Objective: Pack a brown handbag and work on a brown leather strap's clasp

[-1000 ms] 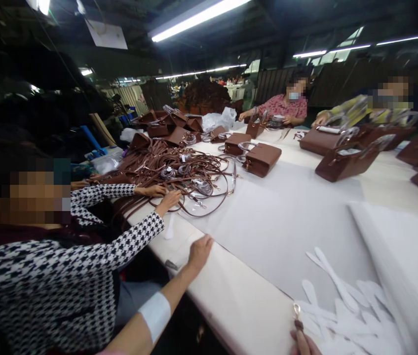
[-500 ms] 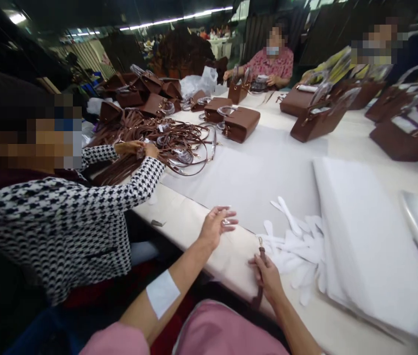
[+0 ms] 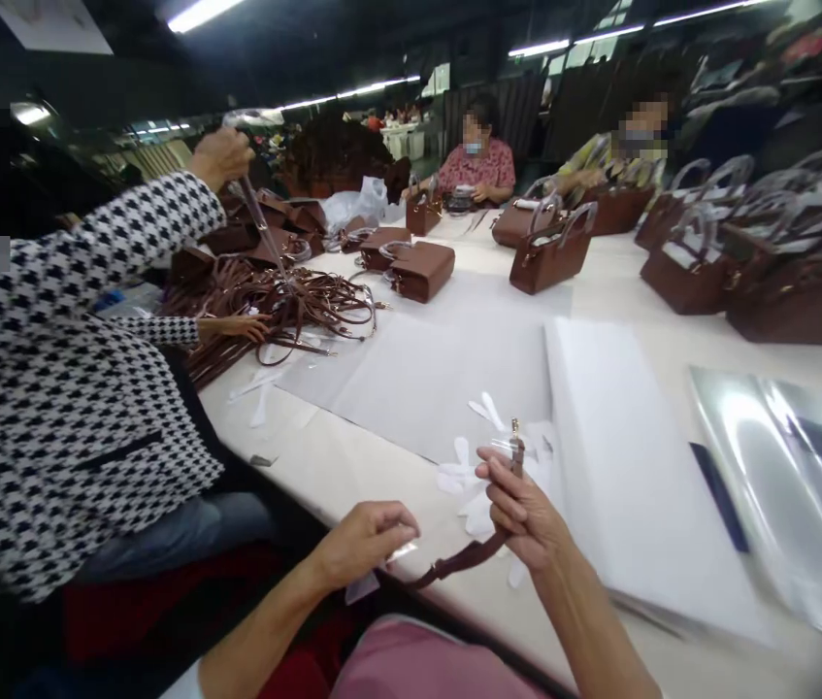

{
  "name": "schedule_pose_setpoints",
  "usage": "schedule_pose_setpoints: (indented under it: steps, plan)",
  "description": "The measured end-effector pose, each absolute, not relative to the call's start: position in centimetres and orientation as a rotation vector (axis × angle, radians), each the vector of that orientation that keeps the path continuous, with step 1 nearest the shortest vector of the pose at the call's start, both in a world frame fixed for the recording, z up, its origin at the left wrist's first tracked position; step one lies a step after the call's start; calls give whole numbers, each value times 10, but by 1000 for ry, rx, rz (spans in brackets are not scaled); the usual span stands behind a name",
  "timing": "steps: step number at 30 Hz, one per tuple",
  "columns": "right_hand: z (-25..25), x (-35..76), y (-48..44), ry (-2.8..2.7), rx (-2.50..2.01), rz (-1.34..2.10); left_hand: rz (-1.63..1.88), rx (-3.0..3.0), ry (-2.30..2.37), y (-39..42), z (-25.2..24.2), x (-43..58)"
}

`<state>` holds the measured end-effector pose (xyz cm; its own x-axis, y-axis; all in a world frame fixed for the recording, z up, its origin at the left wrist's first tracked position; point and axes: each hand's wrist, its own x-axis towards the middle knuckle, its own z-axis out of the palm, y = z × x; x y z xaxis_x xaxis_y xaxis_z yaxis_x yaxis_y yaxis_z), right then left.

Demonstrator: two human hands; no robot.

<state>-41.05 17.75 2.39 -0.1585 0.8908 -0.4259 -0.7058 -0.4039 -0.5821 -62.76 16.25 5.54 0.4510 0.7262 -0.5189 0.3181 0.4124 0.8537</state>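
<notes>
A brown bag strap (image 3: 470,557) with a gold clasp is pinched in my right hand (image 3: 527,515), clasp end up. A bit of clear plastic shows near the clasp. The strap's lower part runs left and down over the table edge, below my left hand (image 3: 373,544). My left hand is closed, its fingers curled on a piece of clear plastic film (image 3: 363,588) that shows below them. White paper strips (image 3: 479,519) lie scattered under and behind my right hand.
A stack of white sheets (image 3: 621,466) lies to the right, with shiny plastic packs (image 3: 781,466) beyond it. A pile of brown straps (image 3: 294,306) is at the left, by a co-worker in a checked jacket (image 3: 126,388). Brown handbags (image 3: 425,270) stand farther back.
My left hand has come down towards the table edge and closed. My right hand has lifted the strap. The co-worker's raised hand now pulls a strap up from the pile. The view has shifted right.
</notes>
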Motion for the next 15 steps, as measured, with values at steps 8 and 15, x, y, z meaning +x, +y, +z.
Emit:
schedule_pose_setpoints:
  steps: [8, 15]
  plan:
    - [15, -422, 172, -378, -1099, 1483, 258, 1310, 1197, 181, 54, -677]
    - [23, -427, 178, -406, -1237, 1126, 235, 2141, 1238, 218, 65, -713]
